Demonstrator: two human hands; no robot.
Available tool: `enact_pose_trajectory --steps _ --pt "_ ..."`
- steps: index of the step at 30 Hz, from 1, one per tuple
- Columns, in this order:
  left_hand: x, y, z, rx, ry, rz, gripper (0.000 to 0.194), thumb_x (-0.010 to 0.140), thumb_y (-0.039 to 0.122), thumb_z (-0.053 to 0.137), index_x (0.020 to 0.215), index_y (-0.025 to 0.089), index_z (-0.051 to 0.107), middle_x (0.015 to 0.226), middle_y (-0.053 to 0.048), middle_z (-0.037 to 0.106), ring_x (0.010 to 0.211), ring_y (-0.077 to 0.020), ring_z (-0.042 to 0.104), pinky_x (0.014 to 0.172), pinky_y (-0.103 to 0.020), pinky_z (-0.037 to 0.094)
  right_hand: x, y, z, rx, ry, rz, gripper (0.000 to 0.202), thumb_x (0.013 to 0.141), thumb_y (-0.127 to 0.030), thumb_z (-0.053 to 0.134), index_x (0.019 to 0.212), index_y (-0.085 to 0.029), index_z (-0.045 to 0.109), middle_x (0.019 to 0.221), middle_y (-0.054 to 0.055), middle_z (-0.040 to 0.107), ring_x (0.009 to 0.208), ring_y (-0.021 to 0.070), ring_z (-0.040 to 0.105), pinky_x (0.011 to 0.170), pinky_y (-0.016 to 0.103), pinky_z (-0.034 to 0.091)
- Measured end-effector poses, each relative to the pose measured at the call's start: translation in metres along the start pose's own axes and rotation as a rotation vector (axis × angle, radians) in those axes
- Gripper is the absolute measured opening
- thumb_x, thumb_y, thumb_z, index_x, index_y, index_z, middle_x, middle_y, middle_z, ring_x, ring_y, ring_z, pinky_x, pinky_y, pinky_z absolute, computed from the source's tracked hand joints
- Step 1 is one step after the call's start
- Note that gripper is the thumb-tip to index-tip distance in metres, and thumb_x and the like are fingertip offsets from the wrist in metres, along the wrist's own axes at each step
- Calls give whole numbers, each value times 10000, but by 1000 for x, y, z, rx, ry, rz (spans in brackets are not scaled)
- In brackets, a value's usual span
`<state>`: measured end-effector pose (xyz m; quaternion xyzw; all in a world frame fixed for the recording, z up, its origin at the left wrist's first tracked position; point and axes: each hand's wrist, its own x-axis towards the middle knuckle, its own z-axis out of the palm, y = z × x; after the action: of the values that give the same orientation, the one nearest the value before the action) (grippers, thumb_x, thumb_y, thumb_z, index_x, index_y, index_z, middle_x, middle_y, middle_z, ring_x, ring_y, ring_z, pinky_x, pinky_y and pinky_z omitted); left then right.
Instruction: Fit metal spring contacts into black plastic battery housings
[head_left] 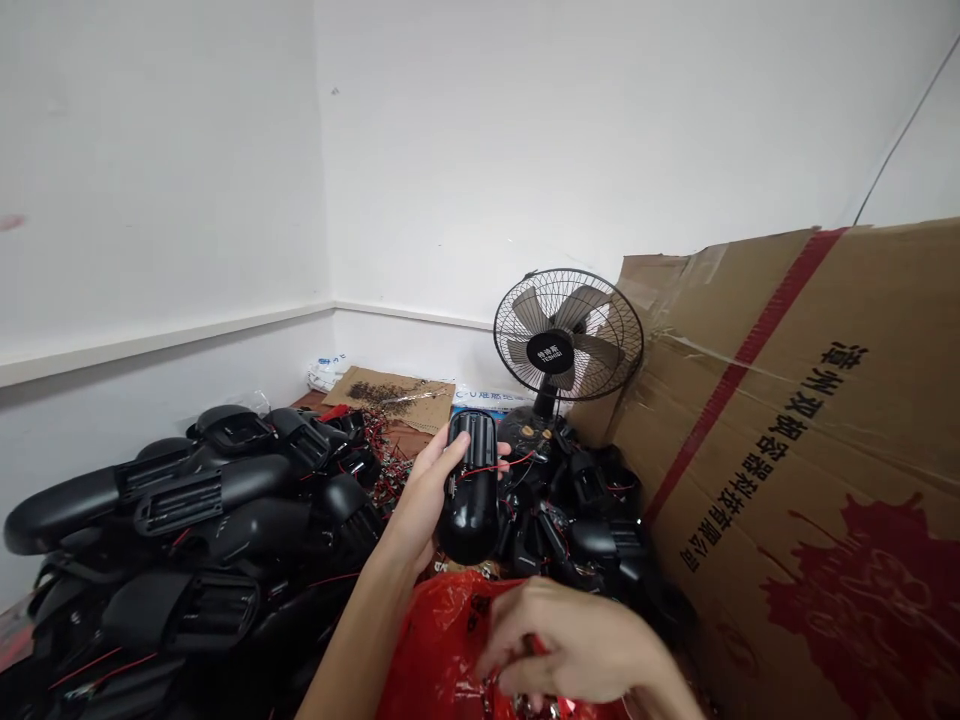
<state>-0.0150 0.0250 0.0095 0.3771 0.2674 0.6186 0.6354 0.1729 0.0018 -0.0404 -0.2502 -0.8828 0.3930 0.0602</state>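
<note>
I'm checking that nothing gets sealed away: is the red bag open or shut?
Open: small parts show inside the red bag, and the right hand is at its mouth.

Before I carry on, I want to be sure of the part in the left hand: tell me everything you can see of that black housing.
The black housing is long, glossy and looks like plastic. Its near end is rounded and closed; the far part has open, lengthwise slots. A thin red wire crosses its face. The left hand holds it up beyond the red bag, thumb on the slotted face, fingertips showing past the right edge. Its underside is hidden.
</note>
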Motion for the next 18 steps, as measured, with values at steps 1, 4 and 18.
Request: enact_pose_trajectory --steps 1,4,18 --pt "1 -1 1 -21 9 -21 357 975 304 636 1297 150 614 1063 -148 787 886 -240 777 752 -316 638 -14 -9 -13 73 49 -50 225 942 -217 690 1126 -231 820 950 44 746 739 136 675 766 241 521" --pt "4 -4 5 -100 46 -143 327 1024 272 529 1303 119 602 970 -141 795 783 -221 776 716 -318 640 -44 -29 -37 305 262 -91 243 1026 -325 601 1096 -212 805 968 51 680 681 110 660 745 261 529" --pt "-3 -51 47 -250 138 -353 401 1052 345 438 1159 92 731 907 -92 793 876 -224 760 906 -332 588 -16 -24 -31 420 1300 -30 253 912 -382 763 1128 -250 759 907 12 714 788 154 650 761 285 535"
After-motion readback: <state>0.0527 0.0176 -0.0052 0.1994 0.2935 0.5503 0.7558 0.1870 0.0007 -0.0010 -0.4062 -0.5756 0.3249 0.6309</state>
